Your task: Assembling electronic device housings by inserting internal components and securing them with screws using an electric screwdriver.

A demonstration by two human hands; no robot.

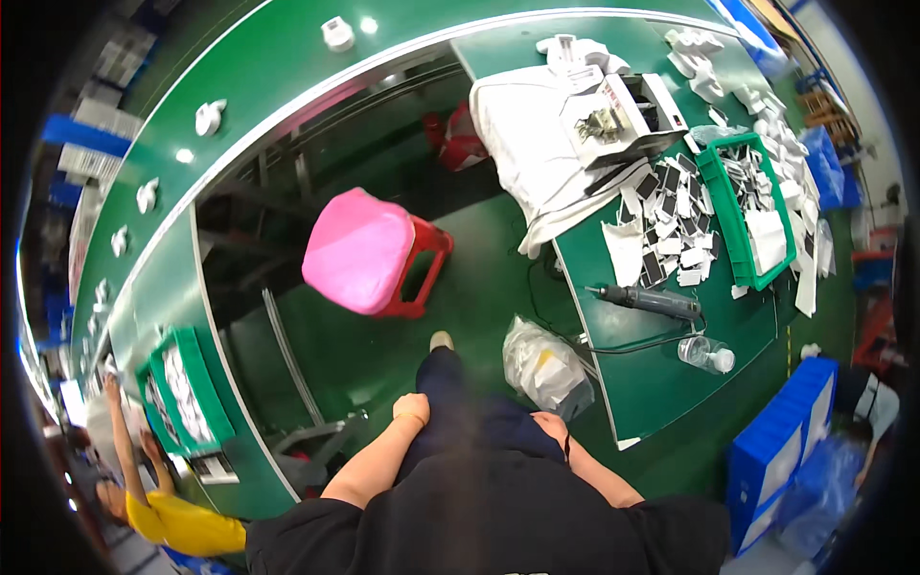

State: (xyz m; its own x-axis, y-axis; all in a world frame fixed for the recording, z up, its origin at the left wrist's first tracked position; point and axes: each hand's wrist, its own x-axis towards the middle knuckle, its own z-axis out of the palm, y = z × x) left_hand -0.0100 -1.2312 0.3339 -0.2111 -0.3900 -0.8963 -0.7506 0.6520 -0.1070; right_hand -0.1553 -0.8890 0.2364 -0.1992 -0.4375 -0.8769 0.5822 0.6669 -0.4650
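Note:
My left hand (412, 409) is at my left thigh with its fingers curled; whether anything is in them is hidden. At the other thigh is my right hand (551, 426), its fingers mostly out of sight against the dark trousers (470, 398). Just beyond the right hand, a clear plastic bag (546, 369) with pale contents is beside the workbench. Ahead of me stands a red stool with a pink seat (359, 251), apart from both hands.
The right workbench (661, 383) bears a powered screwdriver (647, 302), a clear bottle (706, 355), a pile of small white and black parts (671, 220), a green crate (752, 211) and a white box-shaped machine (628, 120). A curved green conveyor (259, 81) carries white parts. At left, a person in yellow (182, 522) works near a green tray (187, 388).

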